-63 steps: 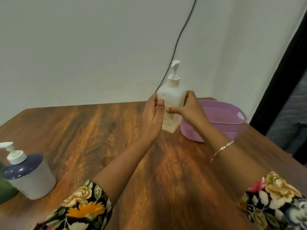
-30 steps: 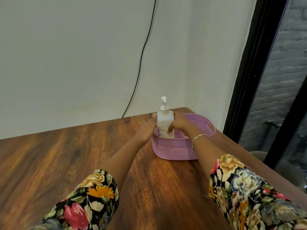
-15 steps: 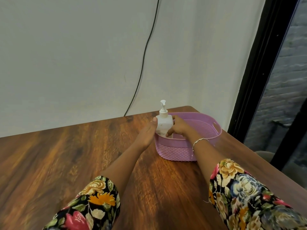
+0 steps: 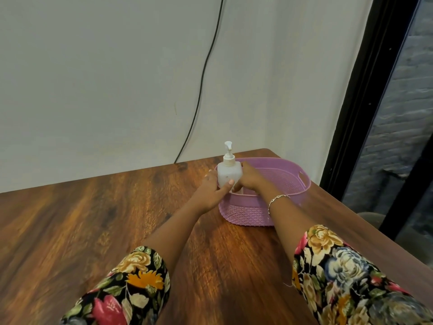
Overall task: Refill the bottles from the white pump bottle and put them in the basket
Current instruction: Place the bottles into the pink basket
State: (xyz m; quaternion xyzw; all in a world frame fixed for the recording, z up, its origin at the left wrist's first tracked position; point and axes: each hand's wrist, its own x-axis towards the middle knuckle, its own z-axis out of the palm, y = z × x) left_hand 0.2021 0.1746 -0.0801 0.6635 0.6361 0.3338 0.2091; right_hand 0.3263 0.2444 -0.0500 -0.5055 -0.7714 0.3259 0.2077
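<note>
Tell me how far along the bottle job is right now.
In hand: both the left hand and the right hand grip a white pump bottle, upright at the near-left end of the purple basket. Nothing else shows inside the basket. Left: letting go; other bottles are out of view.

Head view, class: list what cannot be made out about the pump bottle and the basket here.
- Pump bottle: its base and lower body are covered by the left hand and right hand, so whether it rests in the purple basket is unclear.
- Bottle label and fill level: too small and blurred to read.
- Basket floor: hidden by its near wall and the right forearm.
</note>
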